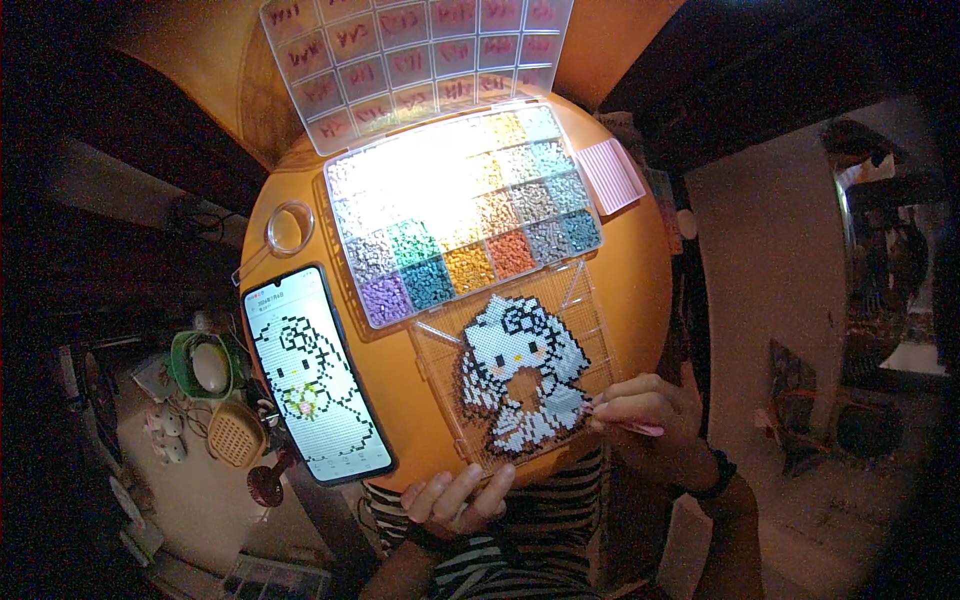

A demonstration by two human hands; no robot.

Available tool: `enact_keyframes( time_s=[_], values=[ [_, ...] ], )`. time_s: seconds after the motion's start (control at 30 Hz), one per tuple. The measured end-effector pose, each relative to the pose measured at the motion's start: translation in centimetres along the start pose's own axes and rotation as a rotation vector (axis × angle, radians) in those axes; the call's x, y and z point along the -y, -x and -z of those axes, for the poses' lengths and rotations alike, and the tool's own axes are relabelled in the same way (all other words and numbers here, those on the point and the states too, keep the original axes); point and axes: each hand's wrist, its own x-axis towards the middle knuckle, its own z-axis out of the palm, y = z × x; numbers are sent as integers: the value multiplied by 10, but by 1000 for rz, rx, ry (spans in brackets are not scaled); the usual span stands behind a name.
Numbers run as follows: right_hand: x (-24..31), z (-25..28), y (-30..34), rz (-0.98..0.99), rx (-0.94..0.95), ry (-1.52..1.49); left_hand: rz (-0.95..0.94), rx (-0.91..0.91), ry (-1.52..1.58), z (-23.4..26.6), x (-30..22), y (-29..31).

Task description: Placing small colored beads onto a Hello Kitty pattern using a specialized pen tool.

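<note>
A clear pegboard (445,400) lies near the front of the orange table, with a cat-like figure of white and black fuse beads (500,345) on it. At its right side my right hand (645,405) is closed around pink tweezers (645,429), whose tip reaches the figure's lower right edge. My left hand (460,500) rests at the near edge of the board, fingers apart and nothing visible in them; its palm is hidden. To the left lies a phone (315,375) displaying a similar pixel pattern.
Behind the pegboard stands an open bead box (470,272) with many coloured compartments, partly washed out by bright light. Its clear lid (410,70) tilts up at the back. A pink ridged tray (612,177) sits right of it, a round clear scoop (290,228) left.
</note>
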Motion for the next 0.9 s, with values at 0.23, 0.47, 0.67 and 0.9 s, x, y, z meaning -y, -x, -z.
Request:
enact_keyframes(
  time_s=[0.23,0.47,0.67,0.9],
  values=[
    [-1,-2,4,-48,-2,-36,-2,-75,-15,-8,-1,3],
    [-2,-3,4,-24,-19,-23,27,-89,12,-4,-1,-4],
    [0,-2,3,-47,-2,-14,9,-57,2,-6,-1,4],
    [-12,-9,21,-78,10,18,24,-68,3,-6,-2,2]
  ],
)
